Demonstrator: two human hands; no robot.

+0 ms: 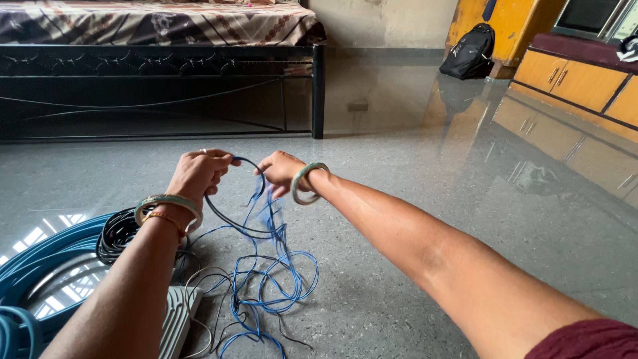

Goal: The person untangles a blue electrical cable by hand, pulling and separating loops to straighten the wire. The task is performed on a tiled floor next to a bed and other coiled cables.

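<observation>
Both hands are raised over the polished grey floor [412, 219], and between them arcs a thin black cable [229, 216] that sags in a loop below the knuckles. The left hand [199, 173] is closed around the cable's near-left part, fingers curled over it; the right hand [282, 171] is pinched shut on thin blue wire [272, 266], which hangs from its fingertips, somewhat blurred, down to a loose tangle on the floor just below and near. Whether the right hand also grips the black cable's end I cannot tell. Both strands look light and limp: they drape rather than hold a shape, so they likely bend freely, snag on each other and slip through a slack grip. The black cable seems a little stiffer, keeping a smooth curve. A pinch close to where the strands cross looks the surest hold, since a grip far along a strand would only lift slack. To the left lie a black coil [116, 233] and a thicker blue hose coil [40, 266], with a pale ribbed box [178, 319] at the near edge. Far off stand a black metal bed frame [166, 86], a black backpack [470, 52] and wooden cabinets [571, 80].
</observation>
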